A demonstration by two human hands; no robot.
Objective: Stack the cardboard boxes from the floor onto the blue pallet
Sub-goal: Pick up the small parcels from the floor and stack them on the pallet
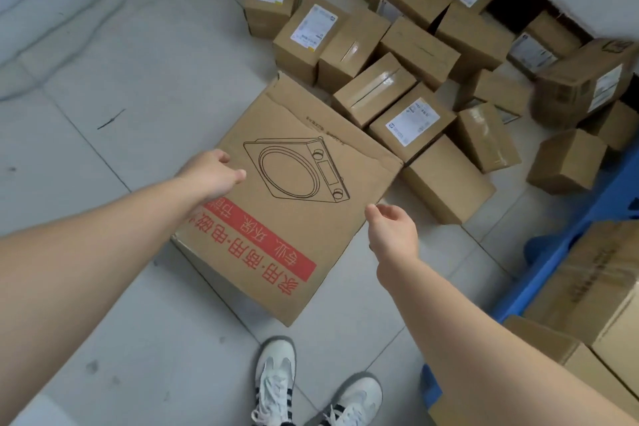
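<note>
A large flat brown cardboard box [297, 218], printed with a line drawing of a cooker and a red band of lettering, is found lying on the grey tiled floor [121, 97], set cornerwise to the viewer.

The left grip [214, 176] is held over the box's left edge with fingers loosely bent and nothing grasped; contact with the cardboard cannot be determined. The right grip [392, 230] is placed just beside the box's right edge, released, with fingers relaxed and nothing held.

A heap of small brown cardboard boxes [377, 90], several bearing white labels, is noted on the floor close against the large box's far side.

The blue plastic pallet [570, 239] is observed at the floor's right edge, with larger cardboard cartons [594, 287] already set on it.

A pair of white trainers with dark stripes [276, 380] is recorded at the near edge.
</note>
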